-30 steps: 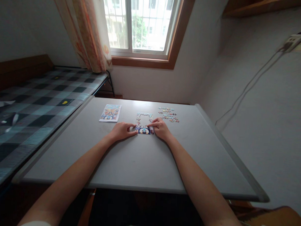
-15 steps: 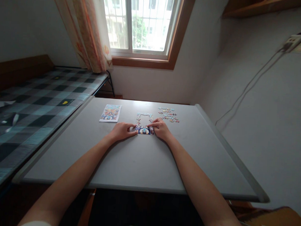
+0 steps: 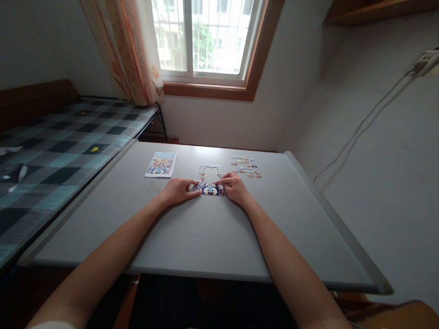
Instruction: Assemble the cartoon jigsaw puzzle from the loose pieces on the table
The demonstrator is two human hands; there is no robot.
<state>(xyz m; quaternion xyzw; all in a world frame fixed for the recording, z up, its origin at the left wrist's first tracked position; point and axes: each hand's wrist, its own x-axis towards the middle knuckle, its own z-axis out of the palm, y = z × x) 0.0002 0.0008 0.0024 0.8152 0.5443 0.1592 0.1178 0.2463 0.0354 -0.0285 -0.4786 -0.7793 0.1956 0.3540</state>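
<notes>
A partly assembled jigsaw puzzle [image 3: 210, 190] lies flat on the grey table, its frame of joined pieces around a bare middle. Its lower part carries a blue-and-white cartoon face. At the left edge rests my left hand [image 3: 178, 191], thumb and index finger apart, their tips touching the puzzle. From the right side my right hand [image 3: 235, 188] reaches over it, index finger stretched onto the pieces above the face and the other fingers curled. Whether a loose piece is under that fingertip is too small to see. Several loose puzzle pieces [image 3: 246, 171] lie beyond my right hand.
A printed picture sheet [image 3: 161, 165] lies on the table [image 3: 202, 240], left of the puzzle. A bed with a checked cover [image 3: 79, 145] stands along the left. Beyond the table are a window [image 3: 220, 44] and a curtain [image 3: 126, 51]; a cable [image 3: 361, 124] hangs on the right wall.
</notes>
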